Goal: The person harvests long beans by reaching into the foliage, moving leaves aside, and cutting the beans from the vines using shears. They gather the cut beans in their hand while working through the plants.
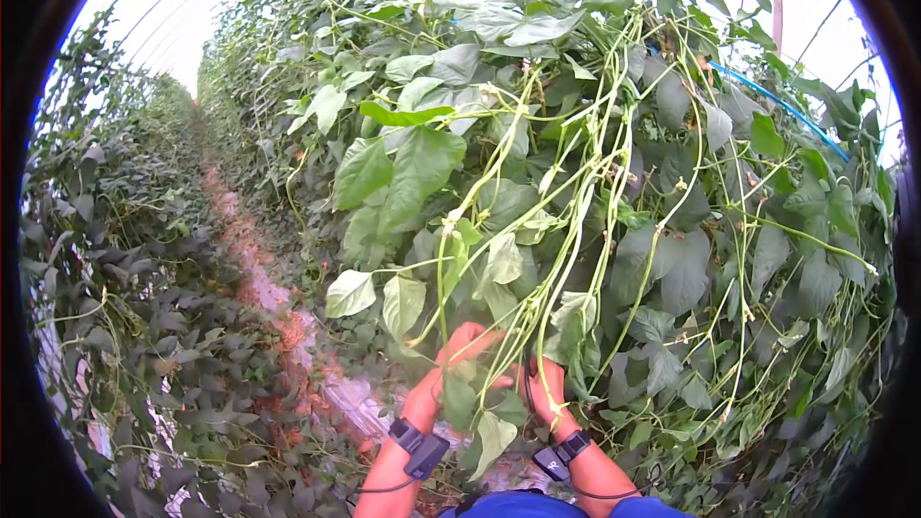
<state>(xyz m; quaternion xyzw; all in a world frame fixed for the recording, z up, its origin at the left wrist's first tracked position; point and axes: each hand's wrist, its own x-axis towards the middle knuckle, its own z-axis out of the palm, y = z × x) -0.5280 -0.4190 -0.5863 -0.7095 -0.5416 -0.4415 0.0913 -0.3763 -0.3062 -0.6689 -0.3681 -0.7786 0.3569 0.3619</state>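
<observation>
Both my hands reach into a tall bean vine (576, 182) at the lower middle of the view. My left hand (449, 369) lies against the foliage with its fingers stretched to the right, and a green leaf (460, 398) covers its palm. My right hand (549, 395) is curled around a bunch of long thin green bean pods (585, 230) that hang down from above. The two hands are a few centimetres apart. Each wrist carries a black band with a small device (422, 451).
A narrow reddish dirt path (278, 307) runs away between two rows of vines, with a lower row (125, 259) on the left. A blue line (777, 105) crosses the upper right foliage. Overhead is a pale arched greenhouse cover (163, 10).
</observation>
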